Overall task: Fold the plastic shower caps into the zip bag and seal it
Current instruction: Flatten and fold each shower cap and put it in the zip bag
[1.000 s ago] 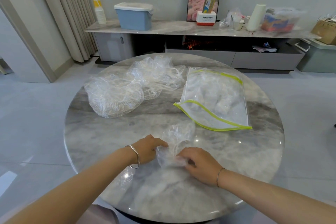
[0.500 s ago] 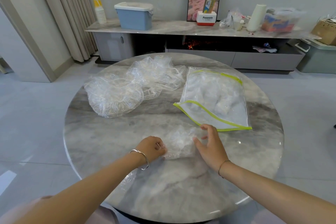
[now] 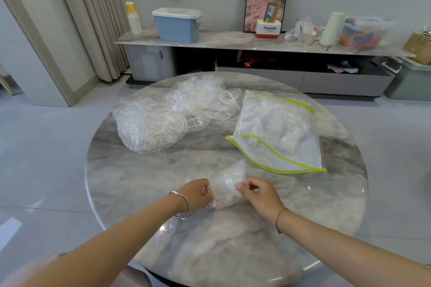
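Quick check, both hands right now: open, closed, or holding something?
Left hand: pinches the left edge of the folded shower cap.
Right hand: pinches the right edge of the same cap.

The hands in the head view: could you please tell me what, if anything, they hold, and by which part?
Both hold one crumpled shower cap: the left hand pinches its left edge, the right hand its right edge.

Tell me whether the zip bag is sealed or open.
Open. The zip bag has two yellow-green closure strips that bow apart at its near edge, leaving a gap between them.
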Motion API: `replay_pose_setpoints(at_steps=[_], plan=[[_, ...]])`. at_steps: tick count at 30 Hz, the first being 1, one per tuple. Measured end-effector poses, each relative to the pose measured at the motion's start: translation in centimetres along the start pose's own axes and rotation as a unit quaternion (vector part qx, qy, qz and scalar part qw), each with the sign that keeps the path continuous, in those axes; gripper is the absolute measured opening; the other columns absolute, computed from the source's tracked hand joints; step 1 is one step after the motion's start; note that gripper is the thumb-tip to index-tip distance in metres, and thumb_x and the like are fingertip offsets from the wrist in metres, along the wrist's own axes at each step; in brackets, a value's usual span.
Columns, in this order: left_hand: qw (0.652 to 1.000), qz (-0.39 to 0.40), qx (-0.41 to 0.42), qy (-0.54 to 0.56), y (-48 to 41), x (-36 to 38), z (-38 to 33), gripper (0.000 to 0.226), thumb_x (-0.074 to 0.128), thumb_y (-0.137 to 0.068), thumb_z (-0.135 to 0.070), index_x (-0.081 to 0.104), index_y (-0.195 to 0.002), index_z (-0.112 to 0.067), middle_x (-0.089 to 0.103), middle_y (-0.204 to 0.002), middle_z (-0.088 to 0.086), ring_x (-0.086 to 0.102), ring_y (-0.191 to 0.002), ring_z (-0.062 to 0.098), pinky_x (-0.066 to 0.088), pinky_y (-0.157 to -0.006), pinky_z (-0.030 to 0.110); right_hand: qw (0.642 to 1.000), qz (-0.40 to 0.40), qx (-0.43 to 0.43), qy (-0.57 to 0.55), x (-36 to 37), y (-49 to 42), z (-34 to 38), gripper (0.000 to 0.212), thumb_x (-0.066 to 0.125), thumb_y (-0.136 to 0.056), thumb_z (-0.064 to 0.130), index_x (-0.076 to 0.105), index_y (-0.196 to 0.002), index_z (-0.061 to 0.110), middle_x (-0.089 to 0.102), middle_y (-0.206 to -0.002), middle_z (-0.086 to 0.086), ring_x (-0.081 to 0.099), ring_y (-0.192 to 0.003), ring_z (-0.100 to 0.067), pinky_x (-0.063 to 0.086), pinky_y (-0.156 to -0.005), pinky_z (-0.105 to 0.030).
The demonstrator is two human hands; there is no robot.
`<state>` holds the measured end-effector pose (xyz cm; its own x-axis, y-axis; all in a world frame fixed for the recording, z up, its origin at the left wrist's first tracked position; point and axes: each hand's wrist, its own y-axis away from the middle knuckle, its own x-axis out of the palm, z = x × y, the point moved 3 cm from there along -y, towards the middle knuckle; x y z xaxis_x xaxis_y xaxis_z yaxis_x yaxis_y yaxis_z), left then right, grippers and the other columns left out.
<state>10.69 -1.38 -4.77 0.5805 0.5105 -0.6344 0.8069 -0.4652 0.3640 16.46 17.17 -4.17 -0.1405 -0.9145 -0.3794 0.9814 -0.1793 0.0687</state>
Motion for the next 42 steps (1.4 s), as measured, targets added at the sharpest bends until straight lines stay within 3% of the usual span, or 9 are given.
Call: replay_pose_setpoints(at_steps=[5,9,15,18,23,26,30,36,42], plan=[[1.0,-0.003,-0.008,-0.021,0.2,-0.1,-0.2,0.022,0.053,-0.088,-0.016,0.043,-0.071,-0.024,0.055,-0.067,-0.009,0.05,-0.061,0.008,0.039,-0.061,0.018,0.998,0.009,0.06,-0.02,0.4,-1.0,-0.7,0.024,0.064,-0.088,0.016,0.053,-0.07,0.005,0.055,-0.044,0.007,0.056,-0.042,-0.004,0.045,-0.051,-0.018],[0.998,-0.029,-0.004,-0.064,0.6,0.1,-0.8,0.015,0.055,-0.087,-0.019,0.041,-0.081,-0.021,0.053,-0.077,-0.005,0.05,-0.071,0.014,0.038,-0.06,0.018,0.983,0.0,0.038,0.178,-0.5,-1.3,-1.4,0.024,0.068,-0.082,0.028,0.046,-0.08,0.02,0.051,-0.053,0.008,0.05,-0.053,-0.009,0.043,-0.058,-0.031],[0.884,-0.243,0.28,-0.286,1.9,0.5,-3.1,0.043,0.046,-0.083,-0.046,0.046,-0.117,-0.02,0.053,-0.111,-0.001,0.053,-0.097,0.019,0.038,-0.082,0.026,0.906,-0.076,-0.286,0.303,-0.5,0.8,2.1,0.033,0.055,-0.082,0.033,0.05,-0.112,0.019,0.051,-0.117,0.005,0.045,-0.108,-0.01,0.031,-0.09,-0.021],[0.854,-0.206,0.334,-0.341,1.8,1.8,-2.6,0.052,0.042,-0.081,-0.054,0.058,-0.117,-0.02,0.062,-0.115,-0.004,0.057,-0.105,0.017,0.039,-0.095,0.029,0.866,-0.002,-0.342,0.364,-0.2,1.7,1.1,0.04,0.052,-0.082,0.042,0.056,-0.117,0.023,0.054,-0.127,0.006,0.045,-0.116,-0.01,0.026,-0.097,-0.02],[0.898,-0.043,0.263,-0.349,1.7,3.2,-1.2,0.071,0.029,-0.08,-0.053,0.05,-0.134,-0.013,0.051,-0.137,0.002,0.05,-0.124,0.022,0.032,-0.109,0.033,0.83,0.06,-0.345,0.435,-0.4,2.5,-0.9,0.044,0.054,-0.073,0.052,0.061,-0.107,0.026,0.063,-0.108,0.014,0.056,-0.094,-0.003,0.03,-0.087,-0.016],[0.897,-0.07,0.28,-0.336,1.5,3.0,-1.8,0.053,0.037,-0.077,-0.04,0.064,-0.118,-0.019,0.063,-0.122,-0.002,0.06,-0.111,0.018,0.04,-0.1,0.026,0.851,0.07,-0.323,0.408,-0.8,2.0,-1.1,0.028,0.052,-0.075,0.038,0.065,-0.097,0.026,0.064,-0.097,0.015,0.055,-0.085,-0.003,0.032,-0.079,-0.015],[0.916,-0.12,0.244,-0.296,1.0,2.5,-2.5,0.059,0.021,-0.078,-0.049,0.068,-0.093,-0.017,0.068,-0.094,0.002,0.059,-0.092,0.021,0.037,-0.076,0.026,0.944,0.094,-0.186,0.256,-1.5,1.2,-1.5,0.008,0.057,-0.086,0.028,0.063,-0.082,0.026,0.061,-0.077,0.011,0.054,-0.072,-0.007,0.04,-0.069,-0.021],[0.987,-0.114,0.097,-0.062,0.5,2.2,-1.2,0.014,0.061,-0.088,-0.031,0.057,-0.081,-0.019,0.047,-0.063,-0.01,0.048,-0.071,0.015,0.03,-0.06,0.021,0.992,0.08,-0.023,0.094,-1.7,0.7,-2.3,0.014,0.068,-0.084,0.018,0.054,-0.078,0.019,0.051,-0.059,0.004,0.039,-0.052,-0.003,0.034,-0.057,-0.018],[0.948,-0.161,0.18,-0.209,0.9,1.8,-2.1,0.043,0.065,-0.083,-0.033,0.046,-0.12,-0.021,0.052,-0.111,-0.005,0.051,-0.1,0.014,0.037,-0.081,0.021,0.993,0.034,0.036,0.104,-1.7,-0.1,-2.8,0.026,0.074,-0.076,0.018,0.048,-0.079,0.02,0.05,-0.059,0.005,0.046,-0.056,-0.01,0.037,-0.058,-0.021]])
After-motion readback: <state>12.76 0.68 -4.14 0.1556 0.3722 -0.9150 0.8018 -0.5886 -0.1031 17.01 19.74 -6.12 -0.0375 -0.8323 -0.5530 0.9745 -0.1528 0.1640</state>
